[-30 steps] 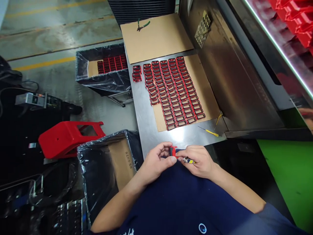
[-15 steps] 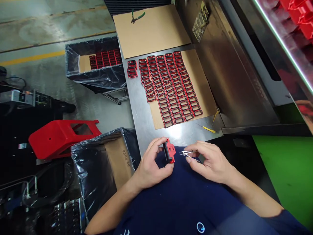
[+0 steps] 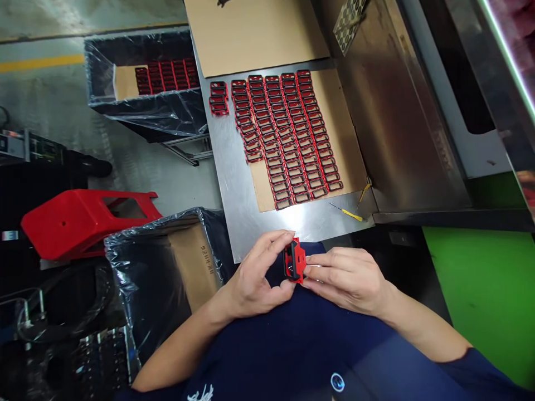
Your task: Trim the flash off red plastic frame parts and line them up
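My left hand grips a red and black plastic part at its top and bottom ends, between the fingers and thumb. From the right, my right hand meets the part, its fingers closed around small metal nippers that are mostly hidden. Beyond the hands, rows of similar red and black frames lie on cardboard on the metal table. A short separate stack sits at the table's left edge.
Yellow-handled tools lie near the table's front right corner. Left of the table stand a lined bin with cardboard and another bin holding more frames. A red plastic piece lies at left. A metal panel rises at right.
My right hand has moved left with the nippers, up against the part. The part has turned a little in my left hand. The camera view has shifted.
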`<state>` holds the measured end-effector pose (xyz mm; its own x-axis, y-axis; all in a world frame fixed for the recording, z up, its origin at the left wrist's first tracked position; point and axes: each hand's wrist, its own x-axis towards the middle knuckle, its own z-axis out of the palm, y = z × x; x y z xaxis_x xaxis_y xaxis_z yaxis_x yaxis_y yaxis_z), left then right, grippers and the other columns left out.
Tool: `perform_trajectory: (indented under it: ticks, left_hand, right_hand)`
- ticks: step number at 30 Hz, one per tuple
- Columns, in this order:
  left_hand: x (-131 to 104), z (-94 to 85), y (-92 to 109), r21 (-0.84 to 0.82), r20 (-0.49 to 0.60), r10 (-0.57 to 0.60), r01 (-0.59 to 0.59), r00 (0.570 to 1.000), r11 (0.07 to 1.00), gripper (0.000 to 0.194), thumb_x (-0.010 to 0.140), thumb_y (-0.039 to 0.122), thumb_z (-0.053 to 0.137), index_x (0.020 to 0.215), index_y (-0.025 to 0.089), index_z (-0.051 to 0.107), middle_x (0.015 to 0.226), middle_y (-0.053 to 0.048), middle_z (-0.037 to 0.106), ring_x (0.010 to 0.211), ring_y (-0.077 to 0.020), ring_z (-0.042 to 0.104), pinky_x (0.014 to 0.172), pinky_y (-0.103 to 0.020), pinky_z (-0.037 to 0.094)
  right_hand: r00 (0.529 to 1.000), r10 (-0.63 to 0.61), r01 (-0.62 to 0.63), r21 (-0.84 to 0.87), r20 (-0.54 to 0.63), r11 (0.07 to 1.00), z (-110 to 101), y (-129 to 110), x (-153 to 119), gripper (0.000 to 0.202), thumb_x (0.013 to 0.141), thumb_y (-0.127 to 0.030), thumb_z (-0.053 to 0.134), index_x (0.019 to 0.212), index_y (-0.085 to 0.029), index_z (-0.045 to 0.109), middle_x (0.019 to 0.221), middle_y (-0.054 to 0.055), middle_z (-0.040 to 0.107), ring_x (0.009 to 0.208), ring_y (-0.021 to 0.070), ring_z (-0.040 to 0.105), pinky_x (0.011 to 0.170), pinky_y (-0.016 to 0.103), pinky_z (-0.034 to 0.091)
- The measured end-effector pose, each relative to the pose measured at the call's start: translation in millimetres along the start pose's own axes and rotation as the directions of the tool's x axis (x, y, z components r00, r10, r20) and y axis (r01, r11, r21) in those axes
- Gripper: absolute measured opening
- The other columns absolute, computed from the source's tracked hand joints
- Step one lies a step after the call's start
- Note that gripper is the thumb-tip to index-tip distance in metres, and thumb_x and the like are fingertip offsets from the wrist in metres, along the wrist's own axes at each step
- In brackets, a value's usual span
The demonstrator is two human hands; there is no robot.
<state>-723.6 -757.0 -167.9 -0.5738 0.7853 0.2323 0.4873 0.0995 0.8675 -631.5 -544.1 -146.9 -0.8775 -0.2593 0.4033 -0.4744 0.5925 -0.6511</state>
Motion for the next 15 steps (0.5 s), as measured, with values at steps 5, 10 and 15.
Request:
perform_trajectory:
  ticks: [5,10,15]
  left_hand:
    - [0.8,-0.4,-0.5,-0.003,0.002,0.004,-0.004,1.000,1.000,0.080,0.080,0.011,0.060,0.153,0.023,0.030,0.136,-0.016,0.052,0.124,-0.0279,0.056,0.103,-0.046,0.053]
    - [0.8,-0.3,-1.4,0.007,0.013,0.012,-0.012,1.000,1.000,0.081,0.081,0.012,0.060,0.154,0.023,0.028,0.135,-0.016,0.052,0.124,-0.0271,0.055,0.103,-0.045,0.053]
    - [0.6,-0.8,-3.5,0.012,0.042,0.003,-0.004,0.999,1.000,0.080,0.080,0.013,0.061,0.153,0.023,0.031,0.134,-0.016,0.053,0.122,-0.0274,0.056,0.101,-0.045,0.053]
  right_hand:
    - [1.000,-0.016,0.016,0.000,0.021,1.000,0.8,0.0,2.7,0.014,0.096,-0.021,0.067,0.110,-0.016,0.065,0.105,0.006,0.070,0.079,0.0128,0.068,0.064,0.024,0.052]
    - [0.999,-0.006,0.007,-0.009,0.047,1.000,1.1,0.6,3.1,0.012,0.099,-0.024,0.065,0.108,-0.015,0.064,0.105,0.005,0.070,0.078,0.0119,0.067,0.063,0.024,0.050]
    - [0.994,0.008,-0.011,0.026,0.109,1.000,-2.2,0.6,3.6,0.014,0.100,-0.023,0.064,0.110,-0.015,0.063,0.108,0.005,0.069,0.082,0.0127,0.067,0.067,0.025,0.052]
